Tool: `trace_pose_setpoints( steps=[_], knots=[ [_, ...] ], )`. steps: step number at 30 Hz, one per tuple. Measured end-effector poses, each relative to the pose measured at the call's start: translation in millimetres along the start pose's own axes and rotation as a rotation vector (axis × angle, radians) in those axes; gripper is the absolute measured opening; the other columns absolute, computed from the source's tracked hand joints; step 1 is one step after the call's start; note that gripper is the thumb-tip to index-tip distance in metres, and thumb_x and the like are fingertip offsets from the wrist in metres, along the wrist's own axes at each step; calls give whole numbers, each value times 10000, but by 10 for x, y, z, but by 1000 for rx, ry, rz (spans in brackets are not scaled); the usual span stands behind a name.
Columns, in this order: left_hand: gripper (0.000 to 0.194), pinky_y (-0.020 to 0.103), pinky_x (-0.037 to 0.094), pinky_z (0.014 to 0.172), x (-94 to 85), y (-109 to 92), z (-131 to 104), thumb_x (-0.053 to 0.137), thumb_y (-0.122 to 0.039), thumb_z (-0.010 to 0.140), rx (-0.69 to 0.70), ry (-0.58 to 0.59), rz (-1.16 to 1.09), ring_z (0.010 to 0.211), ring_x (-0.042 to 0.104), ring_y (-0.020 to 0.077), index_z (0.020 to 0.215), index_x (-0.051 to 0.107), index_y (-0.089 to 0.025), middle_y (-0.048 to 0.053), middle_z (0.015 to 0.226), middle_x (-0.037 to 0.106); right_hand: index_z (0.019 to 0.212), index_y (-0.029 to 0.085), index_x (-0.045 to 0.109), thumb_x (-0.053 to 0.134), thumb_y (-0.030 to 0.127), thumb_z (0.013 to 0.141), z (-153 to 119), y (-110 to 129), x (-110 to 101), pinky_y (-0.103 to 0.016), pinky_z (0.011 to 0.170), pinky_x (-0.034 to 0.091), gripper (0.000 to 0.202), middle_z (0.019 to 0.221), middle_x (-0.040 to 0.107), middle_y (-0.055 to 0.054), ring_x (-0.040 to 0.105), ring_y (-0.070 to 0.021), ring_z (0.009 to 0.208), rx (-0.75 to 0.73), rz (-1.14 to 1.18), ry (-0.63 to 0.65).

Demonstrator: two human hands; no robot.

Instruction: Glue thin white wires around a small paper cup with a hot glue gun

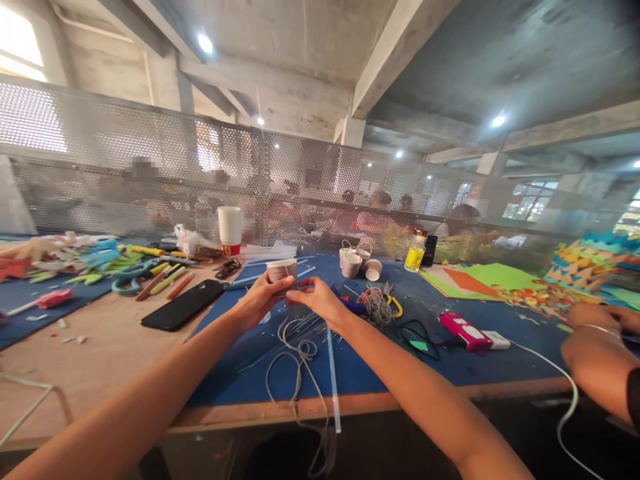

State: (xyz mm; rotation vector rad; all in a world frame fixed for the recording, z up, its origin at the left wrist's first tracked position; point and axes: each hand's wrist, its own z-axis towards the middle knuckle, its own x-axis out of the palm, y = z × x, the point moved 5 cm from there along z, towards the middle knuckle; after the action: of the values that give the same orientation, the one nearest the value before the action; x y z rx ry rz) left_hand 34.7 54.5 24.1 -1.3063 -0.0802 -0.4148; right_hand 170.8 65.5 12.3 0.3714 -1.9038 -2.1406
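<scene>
A small paper-coloured cup [281,268] is held upright above the blue mat by my left hand [263,297], whose fingers close round its left side and base. My right hand [319,300] is at the cup's lower right, thumb and fingers pinched together; what sits between them is too small to make out. Grey cord [299,360] hangs and loops below my hands, running over the table's front edge. A translucent strip [333,380] lies beside the cord. Several similar small cups [352,264] stand or lie further back, near a bundle of grey cord [377,305].
Left are a black phone [184,305], blue scissors [131,277], markers and a tall white cup [230,229]. Right are a yellow bottle [415,251], a pink device [466,331] with a white cable, coloured paper [473,280] and another person's hands. A perforated screen stands behind.
</scene>
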Motion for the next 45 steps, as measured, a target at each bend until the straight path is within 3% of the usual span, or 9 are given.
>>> trace_pose_setpoints(
  steps=[1, 6, 10, 16, 20, 24, 30, 45],
  knots=[
    [312, 270, 504, 641, 17, -1, -4, 832, -327, 772, 5, 17, 1, 697, 636, 158, 962, 678, -133, 37, 807, 687, 945, 224, 496, 855, 257, 724, -5, 4, -8, -332, 782, 585, 423, 725, 709, 24, 731, -180, 708, -10, 33, 5],
    [300, 330, 516, 870, 39, 41, 0, 823, -319, 789, -12, 57, 13, 862, 679, 192, 982, 696, -127, 74, 923, 725, 919, 201, 573, 754, 327, 804, -32, 75, -124, -269, 596, 553, 249, 642, 595, 79, 593, -102, 489, -86, 23, 36],
    [354, 307, 502, 859, 32, 89, 8, 832, -311, 777, -57, 53, 13, 884, 678, 191, 1057, 714, -130, 96, 989, 745, 854, 191, 643, 689, 388, 842, -26, 192, -290, -225, 544, 498, 202, 692, 607, 45, 548, -91, 543, -287, -166, -82],
    [418, 294, 510, 811, 38, 115, 3, 817, -315, 779, -112, 71, 14, 922, 686, 209, 1151, 727, -147, 121, 1080, 760, 875, 210, 573, 656, 446, 873, 9, 206, -367, -287, 700, 566, 250, 714, 666, 23, 690, -144, 628, -350, -23, -118],
    [408, 293, 516, 840, 14, 137, 0, 800, -293, 795, -140, 71, 2, 952, 690, 207, 1176, 729, -166, 102, 1089, 768, 917, 210, 575, 676, 395, 869, 2, 242, -376, -307, 755, 572, 216, 725, 704, 8, 722, -165, 676, -392, -24, -119],
    [383, 297, 525, 850, 30, 131, -11, 799, -270, 789, -145, 79, 0, 967, 697, 216, 1153, 739, -165, 100, 1101, 771, 949, 198, 641, 679, 346, 863, -22, 271, -367, -294, 742, 552, 176, 733, 713, 4, 720, -166, 687, -392, -118, -105],
    [365, 301, 528, 881, 69, 126, -25, 799, -317, 797, -143, 122, 20, 989, 709, 231, 1127, 758, -166, 112, 1107, 776, 816, 202, 677, 724, 382, 830, -45, 264, -326, -276, 716, 535, 186, 729, 712, 8, 712, -169, 695, -364, -225, -76],
    [387, 281, 521, 753, 9, 162, -15, 805, -321, 786, -155, 62, 30, 837, 685, 190, 1133, 748, -161, 115, 1045, 768, 850, 232, 615, 675, 470, 870, -127, 356, -332, -302, 774, 553, 246, 736, 733, 10, 745, -191, 754, -423, -171, -124]
  ],
)
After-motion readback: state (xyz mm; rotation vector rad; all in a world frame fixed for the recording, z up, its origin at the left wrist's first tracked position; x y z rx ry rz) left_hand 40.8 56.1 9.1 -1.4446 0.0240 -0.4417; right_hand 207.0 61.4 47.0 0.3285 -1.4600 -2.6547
